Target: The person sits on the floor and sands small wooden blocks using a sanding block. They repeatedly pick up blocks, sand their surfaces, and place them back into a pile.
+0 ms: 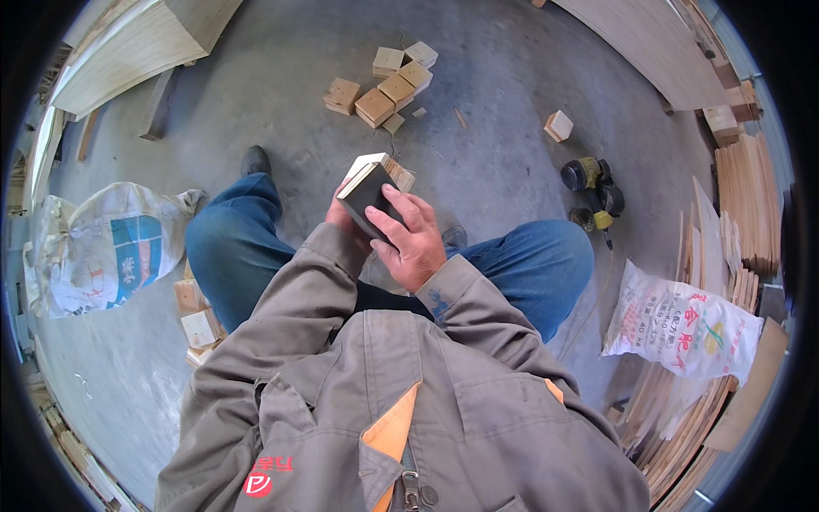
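Note:
Between my knees I hold up a small block with a dark, smooth face [373, 203] and a pale edge. Behind it shows a light layered wooden block [399, 175]; whether the two are joined I cannot tell. My left hand [340, 211] is closed around the left side, its fingers mostly hidden behind the pieces. My right hand [413, 237] grips the dark-faced block from the right, its fingertips bent onto the dark face and its thumb near the lower edge. Beyond them, several wooden blocks [374, 107] lie grouped on the concrete floor [495, 94].
A single block [559, 126] and a black and yellow power tool [589, 179] with a hose lie to the right. White sacks lie at left [85, 247] and right [682, 320]. More blocks [201, 328] sit beside my left leg. Wood strips [674, 410] line the right side.

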Demonstrator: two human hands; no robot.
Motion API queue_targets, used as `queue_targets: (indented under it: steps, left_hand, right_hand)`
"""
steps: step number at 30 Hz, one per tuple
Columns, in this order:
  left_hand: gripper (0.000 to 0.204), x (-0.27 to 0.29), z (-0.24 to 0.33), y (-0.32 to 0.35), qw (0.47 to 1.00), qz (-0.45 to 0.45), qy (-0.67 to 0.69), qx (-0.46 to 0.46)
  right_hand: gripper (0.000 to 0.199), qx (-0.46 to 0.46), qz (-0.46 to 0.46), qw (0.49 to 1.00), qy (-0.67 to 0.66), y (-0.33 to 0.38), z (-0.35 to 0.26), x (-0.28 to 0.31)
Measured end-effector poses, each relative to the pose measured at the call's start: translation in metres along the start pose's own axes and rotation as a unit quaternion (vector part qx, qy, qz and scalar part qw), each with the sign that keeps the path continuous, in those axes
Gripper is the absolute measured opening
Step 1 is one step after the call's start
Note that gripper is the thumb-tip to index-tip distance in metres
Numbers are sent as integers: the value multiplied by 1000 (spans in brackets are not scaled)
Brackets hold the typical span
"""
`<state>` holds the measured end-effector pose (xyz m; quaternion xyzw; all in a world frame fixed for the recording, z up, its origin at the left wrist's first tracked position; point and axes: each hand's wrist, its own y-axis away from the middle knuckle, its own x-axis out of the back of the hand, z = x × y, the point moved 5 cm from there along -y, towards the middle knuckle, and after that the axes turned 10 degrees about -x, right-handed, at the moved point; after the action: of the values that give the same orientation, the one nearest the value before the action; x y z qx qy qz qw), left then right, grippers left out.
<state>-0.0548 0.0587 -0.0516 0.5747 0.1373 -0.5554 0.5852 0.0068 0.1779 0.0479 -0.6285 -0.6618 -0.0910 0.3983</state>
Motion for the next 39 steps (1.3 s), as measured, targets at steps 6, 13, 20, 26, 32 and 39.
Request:
queue_targets:
  steps: [6, 13, 20, 26, 32, 39]
  left_hand:
    - [78, 6, 3, 19, 978, 112, -166, 56]
    - [79, 6, -5, 19, 975, 110, -185, 59]
    - [51, 10, 3, 0, 999, -2, -35, 5]
    - [75, 4, 5, 28, 966, 140, -209, 63]
    - [77, -11, 11, 32, 984, 69, -160, 43]
    - [78, -7, 18, 33, 988, 109, -107, 30]
  right_hand:
    - [62, -100, 108, 988, 36, -21, 46, 19]
    - [60, -122, 144, 982, 13, -16, 45, 43]
    - [57, 13, 35, 999, 5, -12, 2, -1]
    - [57, -179, 126, 975, 29, -24, 63, 19]
    - [59, -312, 203, 926, -60, -3, 106, 47]
    - [63, -398, 140, 893, -158, 11, 127, 19]
